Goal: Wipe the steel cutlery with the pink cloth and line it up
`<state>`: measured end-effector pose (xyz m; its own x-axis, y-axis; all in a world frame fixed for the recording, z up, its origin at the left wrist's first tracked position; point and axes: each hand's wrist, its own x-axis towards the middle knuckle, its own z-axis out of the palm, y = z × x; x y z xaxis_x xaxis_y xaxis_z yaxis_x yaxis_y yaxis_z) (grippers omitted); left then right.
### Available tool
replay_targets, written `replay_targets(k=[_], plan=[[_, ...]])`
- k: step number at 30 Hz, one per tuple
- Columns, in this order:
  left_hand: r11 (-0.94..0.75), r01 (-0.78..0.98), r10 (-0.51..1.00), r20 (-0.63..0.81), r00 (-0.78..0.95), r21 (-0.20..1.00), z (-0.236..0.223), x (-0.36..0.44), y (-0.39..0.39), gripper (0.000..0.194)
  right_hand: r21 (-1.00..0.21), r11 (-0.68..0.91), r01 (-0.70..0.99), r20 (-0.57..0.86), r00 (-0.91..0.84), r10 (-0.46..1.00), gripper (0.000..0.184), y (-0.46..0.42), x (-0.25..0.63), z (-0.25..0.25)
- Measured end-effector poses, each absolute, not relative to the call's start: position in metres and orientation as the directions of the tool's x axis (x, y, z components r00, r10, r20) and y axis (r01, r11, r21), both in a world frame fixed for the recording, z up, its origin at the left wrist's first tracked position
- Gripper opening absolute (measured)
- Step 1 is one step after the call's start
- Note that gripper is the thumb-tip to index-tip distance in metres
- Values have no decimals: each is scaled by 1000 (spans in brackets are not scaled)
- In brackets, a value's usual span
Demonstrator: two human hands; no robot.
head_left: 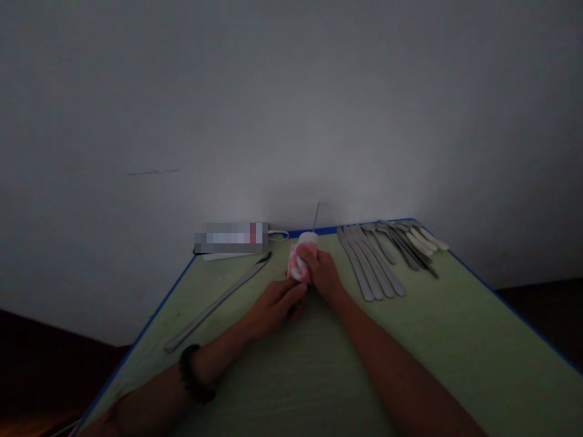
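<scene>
while the right hand point(320, 270) is wrapped round a pink-and-white bundle point(294, 260) near the green table point(455, 328)'s far edge, the left hand point(281, 298) curls at its lower end, its grip hidden. a thin rod point(316, 217) rises from the top; a table knife point(218, 303) lies leftward.

Pink-and-white cloth point(295, 273) in right fingers point(308, 257)

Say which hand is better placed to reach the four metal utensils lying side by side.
Probably the right hand: it is nearer the four metal utensils, which lie to its right. The left hand is farther off. The right hand holds the pink-and-white item, so would likely need freeing.
</scene>
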<state>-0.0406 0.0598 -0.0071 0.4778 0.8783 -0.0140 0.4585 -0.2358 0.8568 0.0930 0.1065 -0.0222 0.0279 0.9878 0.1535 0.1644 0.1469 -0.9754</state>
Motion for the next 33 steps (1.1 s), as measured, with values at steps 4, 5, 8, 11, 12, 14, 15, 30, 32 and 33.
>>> replay_targets(k=[4,5,8,11,12,14,15,30,32,33], plan=[[-257,482,885,3,466,838,-8,-40,60,42,-983,138,124,141,13,990,50,107,93,-24],[-260,487,885,4,465,834,-9,-40,60,43,-983,141,116,143,2,990,51,107,94,-24],[-259,487,884,2,467,834,-9,-39,61,44,-980,160,114,159,-23,987,50,106,93,-22],[-215,469,899,-14,437,857,-9,-39,62,43,-976,162,146,161,-16,987,50,105,93,-20],[-198,462,903,-22,429,864,-9,-39,63,43,-973,157,167,157,-12,987,50,105,92,-20],[-181,466,903,-41,427,866,-9,-38,63,45,-965,147,219,150,-4,989,49,105,92,-21],[-182,478,901,-50,432,860,-9,-38,63,47,-960,145,239,149,-2,989,49,105,92,-21],[-189,488,898,-51,438,852,-10,-39,61,51,-939,138,314,129,-48,990,44,103,92,-13],[-199,500,895,-52,444,843,-8,-39,60,51,-944,133,302,119,-64,991,44,103,92,-13],[-200,504,893,-55,446,840,-7,-39,60,50,-949,131,287,115,-73,991,44,103,92,-14]])
